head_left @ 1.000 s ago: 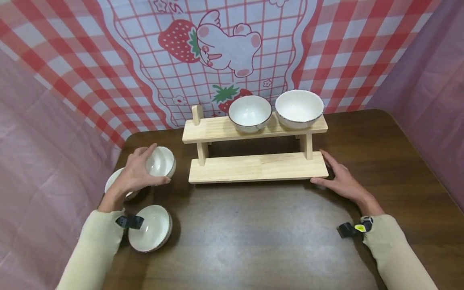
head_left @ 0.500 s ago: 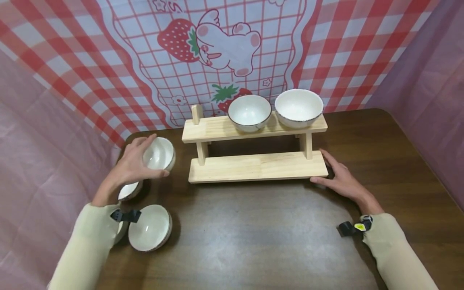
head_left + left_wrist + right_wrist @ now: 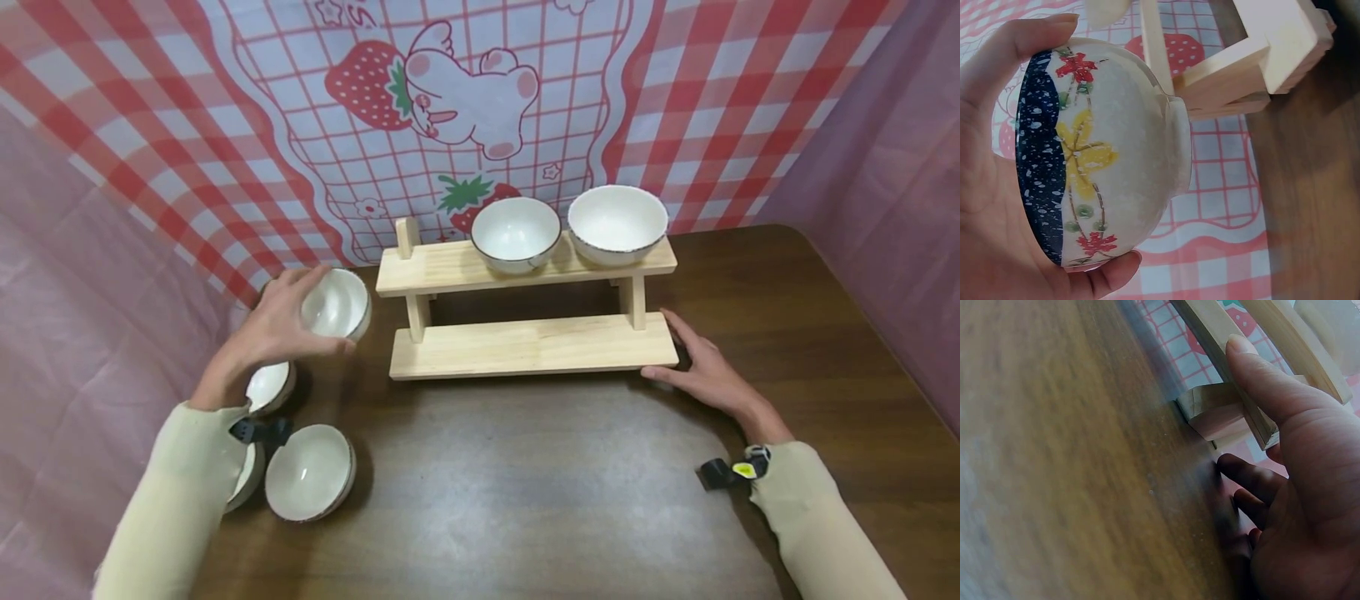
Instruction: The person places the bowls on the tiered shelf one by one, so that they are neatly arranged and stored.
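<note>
My left hand (image 3: 281,321) grips a white bowl (image 3: 337,304) at the left, raised above the table, thumb and fingers on opposite sides. In the left wrist view the bowl (image 3: 1122,150) shows a dark blue speckled rim band and painted red and yellow flowers. My right hand (image 3: 705,375) holds the right end of a two-tier wooden rack (image 3: 532,346), thumb at the front edge of the lower board and fingers at its far corner. On the upper tier stand a dark-rimmed bowl (image 3: 516,233) and a wider white bowl (image 3: 618,221).
On the table's left side stand a bowl (image 3: 311,472), another bowl (image 3: 247,479) partly under the left sleeve, and a small bowl (image 3: 270,387) below the left hand. A checked cloth (image 3: 480,100) hangs behind the rack. Pink cloth (image 3: 75,333) borders the left.
My left hand has lifted the bowl up and away from the table, toward the back and slightly right, uncovering the small bowl. The right hand and rack stay put.
</note>
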`<state>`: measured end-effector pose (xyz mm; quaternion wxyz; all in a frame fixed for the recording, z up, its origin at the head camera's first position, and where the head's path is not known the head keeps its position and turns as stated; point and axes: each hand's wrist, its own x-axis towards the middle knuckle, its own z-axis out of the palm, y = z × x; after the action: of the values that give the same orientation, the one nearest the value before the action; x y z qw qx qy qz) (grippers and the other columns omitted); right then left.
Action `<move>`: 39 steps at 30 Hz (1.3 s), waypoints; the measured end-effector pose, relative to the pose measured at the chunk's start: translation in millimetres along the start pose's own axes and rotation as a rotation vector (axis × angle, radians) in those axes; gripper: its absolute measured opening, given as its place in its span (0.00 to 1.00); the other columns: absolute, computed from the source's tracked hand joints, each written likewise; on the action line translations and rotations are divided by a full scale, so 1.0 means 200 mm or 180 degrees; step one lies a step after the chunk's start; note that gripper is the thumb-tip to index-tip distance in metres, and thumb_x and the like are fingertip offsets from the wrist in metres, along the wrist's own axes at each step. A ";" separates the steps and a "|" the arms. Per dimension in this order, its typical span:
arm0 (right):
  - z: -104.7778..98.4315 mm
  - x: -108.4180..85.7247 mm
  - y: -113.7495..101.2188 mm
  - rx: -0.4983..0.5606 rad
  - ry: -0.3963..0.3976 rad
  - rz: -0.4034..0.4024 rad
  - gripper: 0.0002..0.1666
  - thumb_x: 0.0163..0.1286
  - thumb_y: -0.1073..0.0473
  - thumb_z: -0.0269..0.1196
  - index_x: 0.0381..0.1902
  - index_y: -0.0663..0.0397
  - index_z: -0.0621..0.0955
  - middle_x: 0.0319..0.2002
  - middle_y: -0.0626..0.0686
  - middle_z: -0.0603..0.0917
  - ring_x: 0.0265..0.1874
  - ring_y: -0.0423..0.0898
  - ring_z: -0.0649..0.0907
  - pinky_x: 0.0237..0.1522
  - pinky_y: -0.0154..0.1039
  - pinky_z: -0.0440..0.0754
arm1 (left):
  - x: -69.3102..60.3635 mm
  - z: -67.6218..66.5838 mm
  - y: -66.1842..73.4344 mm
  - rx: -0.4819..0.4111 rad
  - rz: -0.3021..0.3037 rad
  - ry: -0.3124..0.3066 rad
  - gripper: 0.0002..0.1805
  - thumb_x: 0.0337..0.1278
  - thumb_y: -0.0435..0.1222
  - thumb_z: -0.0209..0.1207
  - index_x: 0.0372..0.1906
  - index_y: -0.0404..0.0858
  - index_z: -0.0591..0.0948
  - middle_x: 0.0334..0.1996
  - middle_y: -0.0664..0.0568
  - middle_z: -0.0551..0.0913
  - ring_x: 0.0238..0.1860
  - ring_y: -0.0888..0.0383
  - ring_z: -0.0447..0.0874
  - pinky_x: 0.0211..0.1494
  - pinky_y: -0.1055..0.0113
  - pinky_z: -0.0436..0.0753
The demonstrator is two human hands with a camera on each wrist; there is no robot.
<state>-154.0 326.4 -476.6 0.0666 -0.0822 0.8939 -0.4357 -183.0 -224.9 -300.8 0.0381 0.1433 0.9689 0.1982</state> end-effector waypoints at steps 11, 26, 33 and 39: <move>0.00 0.00 0.00 -0.0012 -0.0024 0.0069 0.63 0.63 0.49 0.72 0.82 0.51 0.44 0.77 0.70 0.56 0.76 0.70 0.56 0.70 0.73 0.55 | 0.06 -0.06 0.08 -0.0061 0.0033 -0.0054 0.62 0.35 0.49 0.75 0.80 0.44 0.55 0.73 0.32 0.60 0.68 0.36 0.60 0.59 0.35 0.74; 0.00 0.00 0.01 -0.0005 -0.0054 0.0080 0.64 0.63 0.48 0.72 0.82 0.50 0.44 0.78 0.68 0.55 0.77 0.69 0.56 0.71 0.72 0.55 | 0.17 -0.10 0.19 -0.0121 0.0021 -0.0178 0.63 0.35 0.51 0.75 0.80 0.47 0.55 0.74 0.36 0.59 0.68 0.40 0.61 0.63 0.36 0.73; 0.00 0.00 0.00 -0.0016 -0.0031 0.0065 0.64 0.62 0.47 0.72 0.82 0.51 0.44 0.78 0.68 0.55 0.76 0.69 0.56 0.71 0.72 0.55 | 0.22 -0.10 0.24 -0.0217 0.0047 -0.0251 0.63 0.35 0.51 0.76 0.80 0.48 0.55 0.75 0.38 0.59 0.65 0.42 0.65 0.62 0.38 0.76; -0.01 0.00 0.01 -0.0011 -0.0024 0.0061 0.63 0.62 0.48 0.72 0.82 0.50 0.44 0.78 0.68 0.56 0.76 0.69 0.56 0.71 0.71 0.55 | 0.28 -0.09 0.27 -0.0230 0.0080 -0.0282 0.64 0.34 0.50 0.75 0.80 0.46 0.54 0.75 0.36 0.58 0.66 0.41 0.64 0.66 0.38 0.73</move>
<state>-154.5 328.2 -477.2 0.0740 -0.0755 0.8951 -0.4332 -224.2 -167.3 -263.9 0.0836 0.1627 0.9566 0.2269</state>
